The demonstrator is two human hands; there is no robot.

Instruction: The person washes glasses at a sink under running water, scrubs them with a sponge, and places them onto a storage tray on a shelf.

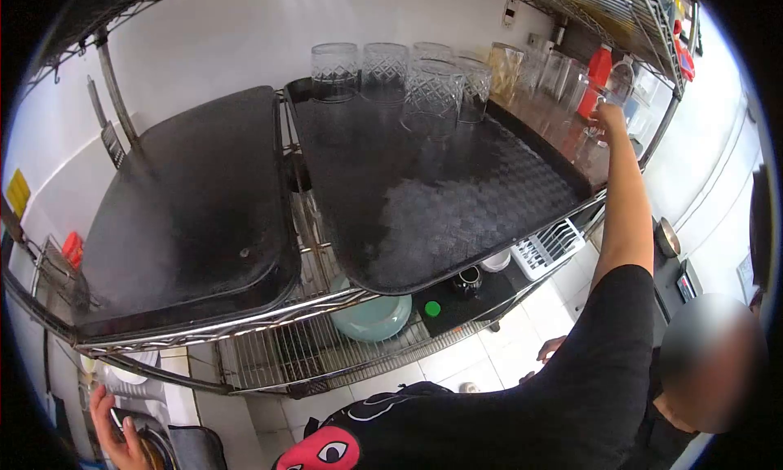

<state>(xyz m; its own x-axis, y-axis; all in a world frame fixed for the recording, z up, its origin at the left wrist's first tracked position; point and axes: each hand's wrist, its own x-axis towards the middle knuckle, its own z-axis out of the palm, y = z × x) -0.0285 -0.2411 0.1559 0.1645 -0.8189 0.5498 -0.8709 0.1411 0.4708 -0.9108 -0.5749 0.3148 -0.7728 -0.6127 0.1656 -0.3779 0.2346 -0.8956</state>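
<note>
My right hand (607,119) reaches over the right end of the rack shelf, its fingers closed on a clear glass (599,135) beside a red bottle (599,66); the fingers partly hide it. Clear glasses (561,75) are grouped to its left on a brown tray (546,127). Several patterned glasses (432,95) sit upside down along the back of a black tray (457,201). At the lower left edge, below the shelf, my left hand (118,437) has its fingers apart, near dark cookware and a sink area, holding nothing visible.
Another black tray (196,201) lies on the left of the shelf. Underneath are a pale green bowl (373,317), a black mug (467,281) and a white basket (548,248). A co-worker (677,401) stands at the lower right; a co-worker's hand (551,349) shows above the floor.
</note>
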